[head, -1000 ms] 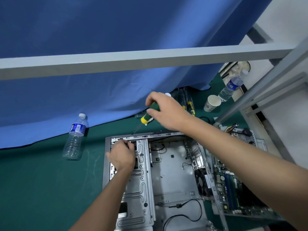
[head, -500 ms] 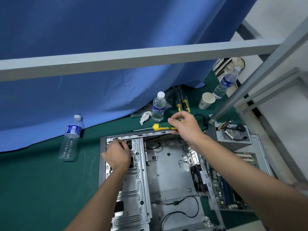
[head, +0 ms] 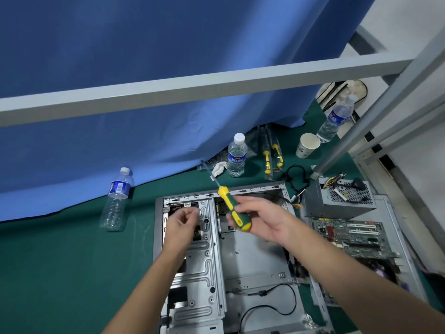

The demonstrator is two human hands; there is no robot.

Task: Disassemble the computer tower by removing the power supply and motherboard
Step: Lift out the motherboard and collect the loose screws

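Note:
The open grey computer case [head: 252, 259] lies flat on the green mat, its main bay bare metal with loose black cables. The power supply [head: 337, 201] stands outside the case at the right, wires on top. Just below it the motherboard [head: 349, 235] lies on a grey panel. My right hand [head: 262, 220] grips a yellow-and-green screwdriver [head: 231, 208] above the case, shaft pointing up and left. My left hand [head: 179, 225] hovers over the drive cage [head: 204, 261], its fingers curled with the tips together; nothing shows between them.
Water bottles stand at the left [head: 117, 198], behind the case [head: 237, 155] and at the far right [head: 337, 119]. A paper cup [head: 307, 145], spare yellow screwdrivers [head: 272, 155] and a white rag [head: 219, 168] lie behind the case. A grey frame bar [head: 192, 88] crosses overhead.
My right hand has brought the screwdriver from beyond the case's far edge back over the case and tilted it. My left hand has lifted off the drive cage.

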